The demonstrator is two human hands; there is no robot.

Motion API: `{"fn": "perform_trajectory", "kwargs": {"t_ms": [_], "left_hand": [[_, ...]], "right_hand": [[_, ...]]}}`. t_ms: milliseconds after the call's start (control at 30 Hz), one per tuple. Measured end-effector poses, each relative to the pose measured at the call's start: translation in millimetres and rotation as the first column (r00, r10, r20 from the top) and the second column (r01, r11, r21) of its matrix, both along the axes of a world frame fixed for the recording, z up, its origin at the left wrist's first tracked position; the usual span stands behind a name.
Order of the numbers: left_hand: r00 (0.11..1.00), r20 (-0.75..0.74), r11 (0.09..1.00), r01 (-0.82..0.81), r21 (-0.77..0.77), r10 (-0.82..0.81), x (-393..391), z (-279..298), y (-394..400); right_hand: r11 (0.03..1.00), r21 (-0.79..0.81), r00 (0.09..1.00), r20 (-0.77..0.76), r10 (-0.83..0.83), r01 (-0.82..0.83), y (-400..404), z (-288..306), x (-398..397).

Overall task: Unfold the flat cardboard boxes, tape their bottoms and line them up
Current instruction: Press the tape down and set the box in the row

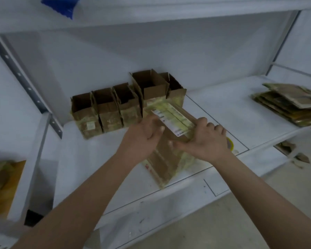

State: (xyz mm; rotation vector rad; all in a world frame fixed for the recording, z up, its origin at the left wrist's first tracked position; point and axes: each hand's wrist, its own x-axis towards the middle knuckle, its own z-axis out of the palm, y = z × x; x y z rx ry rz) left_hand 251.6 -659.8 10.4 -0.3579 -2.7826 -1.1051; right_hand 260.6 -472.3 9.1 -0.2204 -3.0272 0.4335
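Note:
A cardboard box (171,126) with green-printed sides and a white label lies on the white shelf (214,108), held between both hands. My left hand (142,135) grips its left edge, thumb on top. My right hand (206,141) grips its right edge, fingers curled over the far side and thumb stretched across the near brown face. Behind it, several unfolded boxes (104,108) stand in a row with their tops open against the back wall. The image is blurred by motion.
A stack of flat folded boxes (287,103) lies at the right end of the shelf. A tape roll (230,143) peeks out behind my right hand. A grey metal upright (25,83) runs down the left; more cardboard (5,184) sits lower left.

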Motion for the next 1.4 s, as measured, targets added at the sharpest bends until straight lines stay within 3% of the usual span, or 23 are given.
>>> {"fn": "perform_trajectory", "kwargs": {"t_ms": [67,133,267,433,500,567,767,933,1200,1400], "left_hand": [[0.968,0.229,0.995,0.095,0.028,-0.099,0,-15,6],[0.944,0.294,0.987,0.13,0.09,-0.151,-1,-24,6],[0.957,0.248,0.985,0.121,0.12,-0.148,-16,-24,-3],[0.921,0.338,0.963,0.116,0.243,-0.196,-16,-33,-23],[0.959,0.234,0.964,0.097,0.248,-0.157,-9,-42,-31],[0.986,0.124,0.965,0.082,0.249,-0.115,1,-50,-35],[0.988,0.069,0.939,0.106,0.328,-0.135,15,-67,-34],[0.991,-0.009,0.972,0.133,0.192,-0.134,17,-73,-34],[0.998,0.03,0.968,0.052,0.244,-0.061,21,-75,-26],[0.963,0.185,0.949,0.141,0.281,-0.198,14,-72,-43]], "right_hand": [[0.991,-0.131,1.0,-0.008,0.013,-0.014,1,-4,2],[0.956,-0.287,0.995,0.048,0.084,-0.067,4,-8,2],[0.888,-0.443,0.99,0.007,0.142,-0.125,7,-27,2],[0.836,-0.524,0.987,-0.075,0.144,-0.162,-2,-51,5],[0.807,-0.559,0.981,-0.119,0.15,-0.191,-7,-60,7],[0.807,-0.553,0.977,-0.161,0.139,-0.206,-11,-65,10],[0.865,-0.418,0.957,-0.206,0.207,-0.277,-12,-73,20],[0.917,-0.259,0.935,-0.266,0.235,-0.304,-19,-74,25],[0.961,-0.13,0.948,-0.243,0.207,-0.243,-24,-72,25],[0.941,-0.137,0.934,-0.225,0.276,-0.311,-17,-69,19]]}}
